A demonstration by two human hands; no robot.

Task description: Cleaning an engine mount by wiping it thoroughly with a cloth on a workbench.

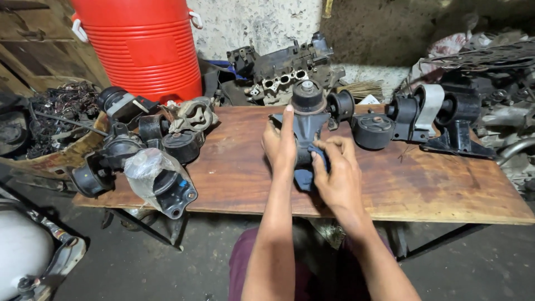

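Observation:
A dark engine mount [305, 114] with a round rubber top stands on the wooden table [423, 184] in front of me. My left hand [280, 144] steadies its left side, forefinger stretched up along the bracket. My right hand [334, 173] presses a small dark blue cloth [310, 167] against the mount's lower part. Both forearms reach in from the bottom of the view.
Several other black mounts line the table: a group at the left [120, 150], one in clear plastic wrap [159, 181], more at the right [440, 120]. A red cooler [142, 47] and a cylinder head [284, 69] stand behind. A white tank [22, 251] sits on the floor at lower left.

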